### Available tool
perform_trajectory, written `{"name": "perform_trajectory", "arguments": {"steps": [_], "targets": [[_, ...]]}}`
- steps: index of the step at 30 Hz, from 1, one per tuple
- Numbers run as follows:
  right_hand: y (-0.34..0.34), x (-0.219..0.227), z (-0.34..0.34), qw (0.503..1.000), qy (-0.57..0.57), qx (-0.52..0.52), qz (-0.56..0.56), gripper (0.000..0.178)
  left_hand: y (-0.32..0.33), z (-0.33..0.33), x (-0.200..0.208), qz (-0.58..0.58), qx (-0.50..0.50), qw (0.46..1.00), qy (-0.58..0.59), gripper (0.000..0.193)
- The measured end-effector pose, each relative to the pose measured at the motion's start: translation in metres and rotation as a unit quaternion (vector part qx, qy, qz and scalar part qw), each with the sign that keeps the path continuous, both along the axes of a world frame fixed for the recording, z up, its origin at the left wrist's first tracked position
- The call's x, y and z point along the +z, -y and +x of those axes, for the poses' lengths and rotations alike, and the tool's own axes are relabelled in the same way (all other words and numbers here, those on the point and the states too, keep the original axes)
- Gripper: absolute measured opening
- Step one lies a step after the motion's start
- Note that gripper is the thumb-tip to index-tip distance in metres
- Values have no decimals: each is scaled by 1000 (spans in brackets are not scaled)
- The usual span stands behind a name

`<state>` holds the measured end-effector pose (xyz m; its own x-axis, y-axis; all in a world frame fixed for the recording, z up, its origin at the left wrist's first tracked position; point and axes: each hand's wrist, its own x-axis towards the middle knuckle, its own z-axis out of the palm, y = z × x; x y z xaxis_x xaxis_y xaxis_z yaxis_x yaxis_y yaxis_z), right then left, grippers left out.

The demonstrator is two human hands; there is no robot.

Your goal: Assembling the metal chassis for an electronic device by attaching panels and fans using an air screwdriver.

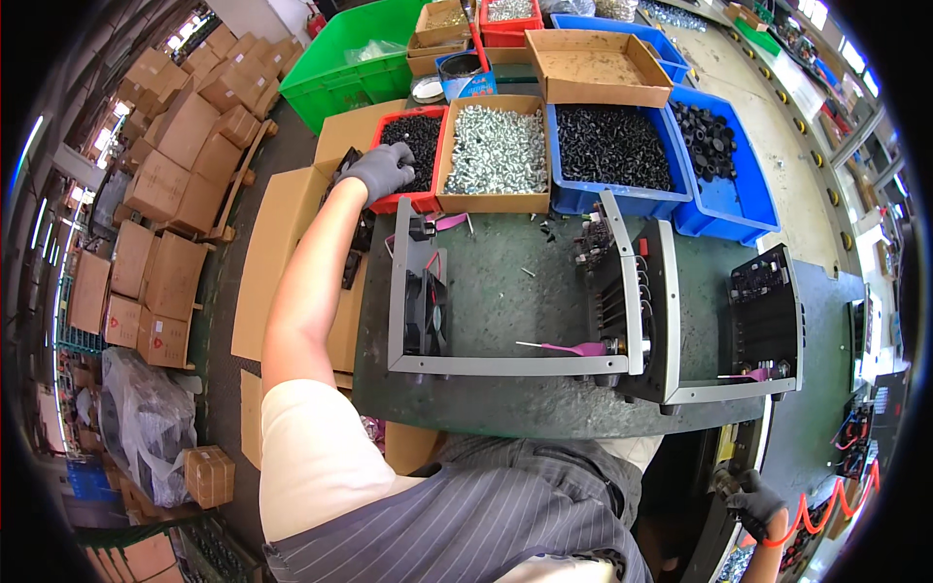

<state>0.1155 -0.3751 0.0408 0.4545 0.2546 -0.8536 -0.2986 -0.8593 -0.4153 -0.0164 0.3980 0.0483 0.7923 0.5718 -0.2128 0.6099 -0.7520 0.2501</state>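
Note:
My left hand (pixel 382 172), in a grey glove, reaches to the left edge of a red bin (pixel 434 201) filled with small black screws (pixel 412 139). Its fingers are curled over the screws; what they hold, if anything, is hidden. Low at the right, my gloved right hand (pixel 756 503) is closed around an air tool (pixel 725 480), mostly covered by the fingers, with a red coiled hose (pixel 826 507) beside it. Between my hands, a grey metal frame (pixel 505 365) with a black fan (pixel 425 309) stands on the dark green table (pixel 505 262). A second similar frame (pixel 724 392) stands to its right.
Beyond the frames stand a cardboard box of silver screws (pixel 496 203), a blue bin of black screws (pixel 622 198) and a blue bin of black round parts (pixel 731 223). A green crate (pixel 340 83) is behind. Purple-handled pieces (pixel 578 349) lie by the frames. Stacked cartons (pixel 165 194) fill the left.

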Motion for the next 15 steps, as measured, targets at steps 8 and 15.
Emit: {"name": "perform_trajectory", "arguments": {"steps": [8, 15], "targets": [[-21, 0, -2, 976, -157, -144, 44, 53, -21, -1, -16, -319, 208, 887, 262, 24], [8, -21, 12, 960, -233, -111, 113, 39, -55, -7, -25, -680, 210, 619, 333, 22]]}}
